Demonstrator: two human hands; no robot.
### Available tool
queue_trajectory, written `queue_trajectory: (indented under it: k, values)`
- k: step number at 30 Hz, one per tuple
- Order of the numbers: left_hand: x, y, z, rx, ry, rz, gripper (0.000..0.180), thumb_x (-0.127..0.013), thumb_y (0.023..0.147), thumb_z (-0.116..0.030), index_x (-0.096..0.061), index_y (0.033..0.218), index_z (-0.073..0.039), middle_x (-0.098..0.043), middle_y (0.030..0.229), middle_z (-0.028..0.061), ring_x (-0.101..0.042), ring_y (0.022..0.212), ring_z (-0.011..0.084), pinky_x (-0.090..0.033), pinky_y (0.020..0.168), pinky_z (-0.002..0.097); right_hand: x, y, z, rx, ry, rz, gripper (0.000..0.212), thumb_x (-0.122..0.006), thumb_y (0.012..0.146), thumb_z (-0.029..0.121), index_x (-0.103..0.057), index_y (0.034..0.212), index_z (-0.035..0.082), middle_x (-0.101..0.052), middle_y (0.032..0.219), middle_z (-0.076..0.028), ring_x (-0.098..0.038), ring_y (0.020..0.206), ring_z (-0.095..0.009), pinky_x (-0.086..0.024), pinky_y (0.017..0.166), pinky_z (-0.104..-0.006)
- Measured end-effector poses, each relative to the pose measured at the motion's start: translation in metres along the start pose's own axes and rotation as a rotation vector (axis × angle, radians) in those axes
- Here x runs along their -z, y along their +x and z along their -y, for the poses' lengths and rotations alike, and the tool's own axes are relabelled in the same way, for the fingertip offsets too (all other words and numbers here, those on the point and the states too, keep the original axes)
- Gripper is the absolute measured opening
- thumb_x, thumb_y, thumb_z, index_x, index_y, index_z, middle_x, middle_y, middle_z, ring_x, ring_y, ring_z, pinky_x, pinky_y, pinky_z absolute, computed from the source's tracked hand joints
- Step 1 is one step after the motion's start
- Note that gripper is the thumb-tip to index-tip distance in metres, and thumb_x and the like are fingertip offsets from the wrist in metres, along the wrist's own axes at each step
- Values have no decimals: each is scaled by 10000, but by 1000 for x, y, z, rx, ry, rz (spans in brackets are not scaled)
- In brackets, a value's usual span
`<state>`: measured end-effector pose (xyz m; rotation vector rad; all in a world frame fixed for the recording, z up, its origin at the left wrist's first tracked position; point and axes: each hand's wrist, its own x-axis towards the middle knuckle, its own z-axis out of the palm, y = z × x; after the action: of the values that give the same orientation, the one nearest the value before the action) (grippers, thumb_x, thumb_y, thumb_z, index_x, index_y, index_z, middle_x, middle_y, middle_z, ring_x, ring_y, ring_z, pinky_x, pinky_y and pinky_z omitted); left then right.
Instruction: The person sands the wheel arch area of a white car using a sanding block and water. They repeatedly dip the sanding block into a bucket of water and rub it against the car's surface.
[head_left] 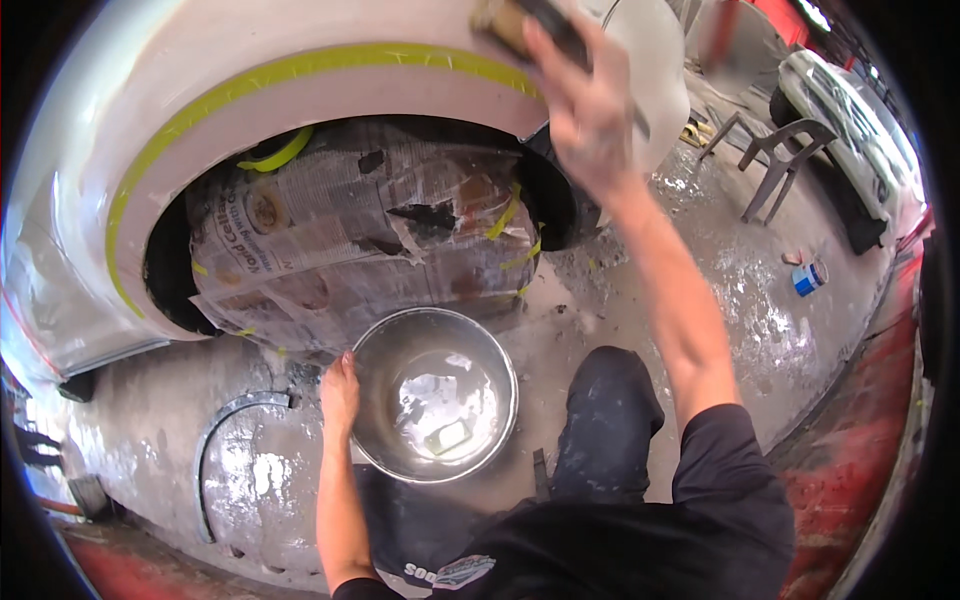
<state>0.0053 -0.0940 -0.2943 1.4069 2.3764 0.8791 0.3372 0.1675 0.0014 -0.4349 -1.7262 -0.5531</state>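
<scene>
My left hand (340, 390) grips the left rim of a round metal basin (377, 405). Shallow water (425, 395) glints inside it, and a small pale rectangular piece (450, 436) lies at its bottom. Up at the car's body panel (300, 35), my right hand (590, 115) is closed around a dark and tan sanding block (505, 25), blurred by motion; whether it touches the panel I cannot tell. Yellow-green masking tape (330, 66) follows the wheel arch. Newspaper (330, 225), torn in places, covers the wheel under the arch.
On the wet floor at left lies a curved grey strip (207, 440). A grey plastic chair (785, 150) and a blue can (806, 278) stand to the right, with a white bumper-like car part (835, 130) beyond. My bent knee (612, 400) is beside the basin.
</scene>
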Motion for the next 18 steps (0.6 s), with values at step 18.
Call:
queue_trajectory:
  k: [18]
  values:
    - [0,-5,-9,39,90,5,507,-413,1097,-377,-701,1106,40,-699,1001,322,-657,982,516,-500,843,570,-4,22,7,11,-10,5,522,-704,831,-3,-730,1321,175,-586,1357,-202,-571,1221,-404,-472,1045,-454]
